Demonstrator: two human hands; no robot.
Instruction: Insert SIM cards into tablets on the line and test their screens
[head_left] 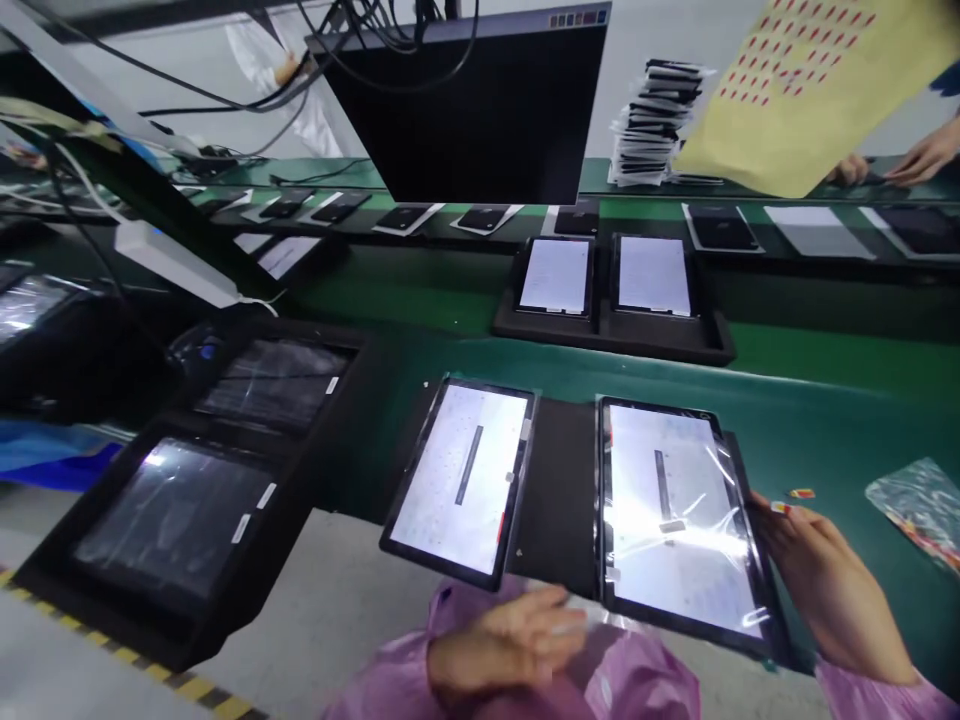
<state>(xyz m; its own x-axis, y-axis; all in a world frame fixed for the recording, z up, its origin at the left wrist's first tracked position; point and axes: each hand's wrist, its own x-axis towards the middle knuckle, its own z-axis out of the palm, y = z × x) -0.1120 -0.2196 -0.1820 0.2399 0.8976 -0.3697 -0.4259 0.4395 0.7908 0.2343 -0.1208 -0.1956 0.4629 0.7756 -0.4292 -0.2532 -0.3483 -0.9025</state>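
The right tablet (pixel 675 590) could be nudged by the right hand (pixel 832 570), whose grip, like that of the left hand (pixel 510 645), cannot be told.

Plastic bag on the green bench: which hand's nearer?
Right. The right hand is beside the near right tablet, between it and the plastic bag. The left hand is farther, beyond that tablet's left side.

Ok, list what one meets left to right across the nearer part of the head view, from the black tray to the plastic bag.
Black two-compartment tray, first white-screened tablet, second white-screened tablet, right hand, clear plastic bag.
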